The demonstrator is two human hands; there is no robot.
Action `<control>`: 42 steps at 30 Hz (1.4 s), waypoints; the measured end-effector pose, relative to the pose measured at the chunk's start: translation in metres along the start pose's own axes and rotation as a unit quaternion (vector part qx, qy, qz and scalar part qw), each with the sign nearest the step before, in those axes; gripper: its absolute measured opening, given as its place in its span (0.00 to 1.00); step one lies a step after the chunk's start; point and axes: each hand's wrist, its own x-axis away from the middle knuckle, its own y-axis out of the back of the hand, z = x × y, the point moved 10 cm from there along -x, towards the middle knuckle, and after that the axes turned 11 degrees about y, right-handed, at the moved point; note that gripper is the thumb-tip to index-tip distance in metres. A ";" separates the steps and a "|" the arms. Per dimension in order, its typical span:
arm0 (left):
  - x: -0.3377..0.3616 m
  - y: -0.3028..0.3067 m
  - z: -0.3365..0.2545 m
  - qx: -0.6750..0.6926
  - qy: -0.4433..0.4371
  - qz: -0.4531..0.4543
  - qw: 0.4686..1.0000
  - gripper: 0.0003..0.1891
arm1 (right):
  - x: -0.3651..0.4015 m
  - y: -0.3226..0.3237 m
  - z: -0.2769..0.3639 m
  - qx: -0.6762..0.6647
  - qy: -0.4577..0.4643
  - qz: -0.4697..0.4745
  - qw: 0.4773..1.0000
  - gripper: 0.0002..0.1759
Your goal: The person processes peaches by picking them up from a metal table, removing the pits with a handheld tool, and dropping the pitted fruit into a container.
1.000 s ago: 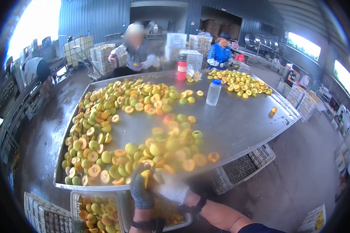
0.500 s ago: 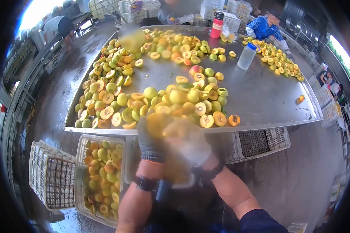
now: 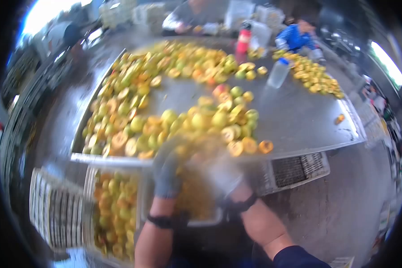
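My left hand [image 3: 166, 172], in a grey glove, is at the near edge of the metal table [image 3: 295, 118]. Beside it on the right is my right hand [image 3: 225, 172], in a whitish glove. Both are smeared by motion, so their fingers and anything between them cannot be made out. Just beyond them lies a heap of yellow-green peaches [image 3: 201, 120], many cut in half with the stone hollow showing. Below and between my wrists, a crate [image 3: 205, 222] holds blurred yellow fruit.
More halved peaches [image 3: 120, 107] line the table's left side and back. A red bottle [image 3: 243, 41] and a blue-lidded clear bottle [image 3: 278, 73] stand farther off. Crates flank me: one full of fruit [image 3: 90, 183], one on its side [image 3: 56, 207], another under the table [image 3: 301, 169]. Two people work opposite.
The view has shifted slightly and blurred. A yellowish blurred shape over the back-left fruit is gone. My hands stay close together at the table edge, a little lower in view.
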 end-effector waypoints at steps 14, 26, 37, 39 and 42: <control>-0.001 -0.001 0.021 -0.005 0.060 0.011 0.998 0.24 | -0.011 0.000 -0.045 0.238 -0.025 -0.020 0.971 0.24; 0.001 -0.009 0.054 0.013 0.171 -0.018 0.985 0.32 | -0.006 -0.019 0.003 0.306 0.017 0.026 0.952 0.17; 0.004 -0.024 0.044 0.109 0.198 0.010 0.974 0.26 | -0.016 -0.010 -0.030 0.140 0.024 -0.051 0.989 0.14; 0.009 -0.026 0.070 0.209 0.294 -0.014 0.933 0.27 | -0.011 -0.016 -0.014 0.196 0.055 0.000 0.979 0.12; 0.031 -0.046 0.117 0.552 0.425 -0.019 0.717 0.26 | -0.001 -0.050 0.013 0.110 0.114 0.132 0.978 0.08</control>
